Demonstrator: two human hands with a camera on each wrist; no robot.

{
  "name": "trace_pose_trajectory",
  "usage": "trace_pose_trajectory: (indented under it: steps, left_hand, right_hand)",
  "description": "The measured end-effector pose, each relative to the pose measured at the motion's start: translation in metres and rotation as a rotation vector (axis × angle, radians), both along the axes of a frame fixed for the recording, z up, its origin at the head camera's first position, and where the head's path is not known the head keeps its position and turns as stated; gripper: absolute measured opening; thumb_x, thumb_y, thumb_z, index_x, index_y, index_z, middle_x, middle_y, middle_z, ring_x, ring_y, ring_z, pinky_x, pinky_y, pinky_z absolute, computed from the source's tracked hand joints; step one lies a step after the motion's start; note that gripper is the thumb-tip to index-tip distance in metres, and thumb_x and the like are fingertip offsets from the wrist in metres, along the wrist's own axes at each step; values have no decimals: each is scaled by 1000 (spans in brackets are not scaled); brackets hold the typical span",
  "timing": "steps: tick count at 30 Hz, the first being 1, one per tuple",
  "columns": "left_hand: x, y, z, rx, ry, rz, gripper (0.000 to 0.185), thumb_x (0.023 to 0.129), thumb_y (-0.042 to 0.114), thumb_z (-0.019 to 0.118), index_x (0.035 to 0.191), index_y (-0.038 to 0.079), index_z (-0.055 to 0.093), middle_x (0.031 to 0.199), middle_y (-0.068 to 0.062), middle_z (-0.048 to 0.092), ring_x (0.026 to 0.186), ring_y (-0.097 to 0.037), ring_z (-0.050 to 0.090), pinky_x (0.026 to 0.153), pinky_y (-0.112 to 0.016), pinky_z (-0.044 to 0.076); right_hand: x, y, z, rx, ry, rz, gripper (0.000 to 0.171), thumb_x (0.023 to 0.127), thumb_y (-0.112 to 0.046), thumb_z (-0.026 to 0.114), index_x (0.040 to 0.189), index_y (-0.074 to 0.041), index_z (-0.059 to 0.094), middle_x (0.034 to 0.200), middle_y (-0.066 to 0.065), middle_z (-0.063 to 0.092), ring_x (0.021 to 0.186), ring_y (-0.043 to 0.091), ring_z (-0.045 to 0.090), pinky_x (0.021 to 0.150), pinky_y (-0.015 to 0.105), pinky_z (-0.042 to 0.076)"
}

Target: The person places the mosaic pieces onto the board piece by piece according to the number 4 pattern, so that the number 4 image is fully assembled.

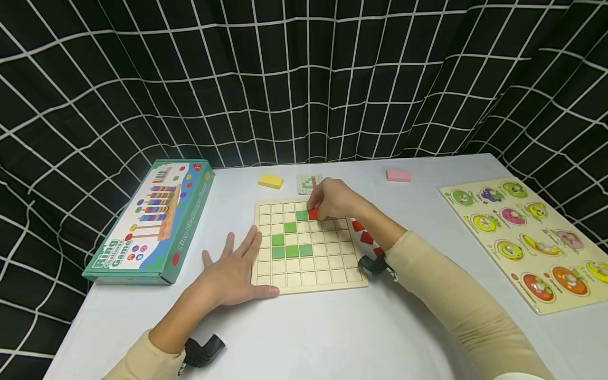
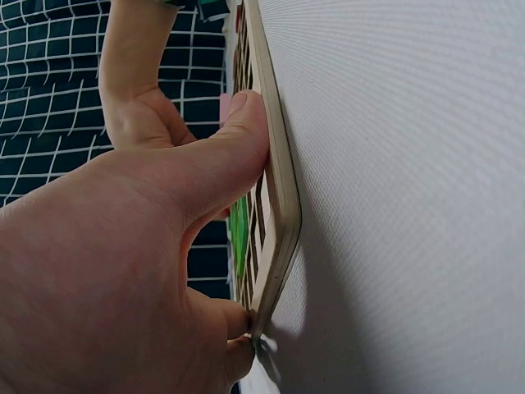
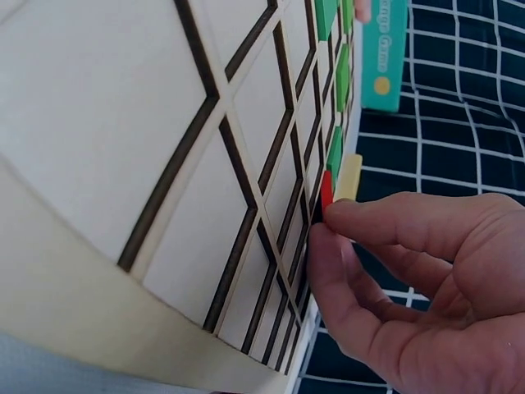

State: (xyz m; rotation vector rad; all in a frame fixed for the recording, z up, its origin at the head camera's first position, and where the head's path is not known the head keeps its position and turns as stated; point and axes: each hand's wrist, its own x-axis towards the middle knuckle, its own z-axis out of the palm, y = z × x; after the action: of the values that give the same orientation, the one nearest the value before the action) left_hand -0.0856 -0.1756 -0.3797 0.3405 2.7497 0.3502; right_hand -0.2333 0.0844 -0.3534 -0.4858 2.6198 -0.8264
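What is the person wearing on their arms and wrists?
Both arms wear long cream-beige sleeves: the left sleeve and the right sleeve. Each wrist carries a small black device, the left wrist device and the right wrist device. The left hand and right hand are bare: no gloves.

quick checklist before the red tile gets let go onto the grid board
1. Right hand pinches the small red square tile: ok, grip looks firm.
2. Red tile sits beside the top green square tile: ok.
3. Red tile lies flat in its cell: cannot tell, fingers cover it.
4. Left hand rests flat at the pale wooden grid board, thumb on its edge: ok.
5. Spare red tiles lie to the right of the board: ok.
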Motion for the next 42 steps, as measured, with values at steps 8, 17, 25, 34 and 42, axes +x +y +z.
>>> trace_pose_trajectory:
  steps: [8, 17, 25, 34, 42]
  left_hand:
    - [0, 1, 0, -3, -1, -4, 127, 79, 82, 68, 169, 14, 11, 178, -1, 1, 159, -52, 5, 102, -94, 9]
    - [0, 2, 1, 1, -2, -5, 127, 79, 81, 68, 169, 13, 10, 178, -1, 1, 159, -51, 5, 102, -93, 9]
    - [1, 3, 3, 4, -9, -2, 125, 80, 79, 70, 169, 13, 12, 178, -2, 2, 159, -52, 5, 102, -93, 9]
    - [1, 3, 3, 5, -15, 6, 126, 79, 79, 70, 169, 13, 12, 178, -2, 2, 159, -51, 4, 103, -93, 8]
    - [2, 3, 3, 13, -18, 11, 127, 78, 79, 71, 169, 13, 12, 178, -1, 2, 159, -52, 3, 103, -93, 7]
  right_hand:
    - [1, 3, -1, -9, -5, -12, 31, 74, 9, 73, 99, -8, 82, 94, 7, 74, 93, 22, 59, 78, 31, 50]
    - [2, 7, 0, -19, 13, 4, 33, 73, 8, 72, 99, -9, 83, 98, 9, 75, 93, 23, 63, 77, 33, 52]
    - [3, 18, 5, -65, 15, 39, 28, 82, 3, 70, 105, -9, 82, 102, 9, 75, 89, 23, 67, 71, 32, 54]
    - [5, 38, 8, -106, 48, 83, 25, 87, 0, 69, 108, -8, 81, 107, 11, 76, 94, 25, 67, 74, 32, 56]
    - [11, 57, 11, -141, 74, 76, 24, 87, 1, 71, 109, -5, 80, 114, 13, 76, 99, 27, 69, 64, 31, 55]
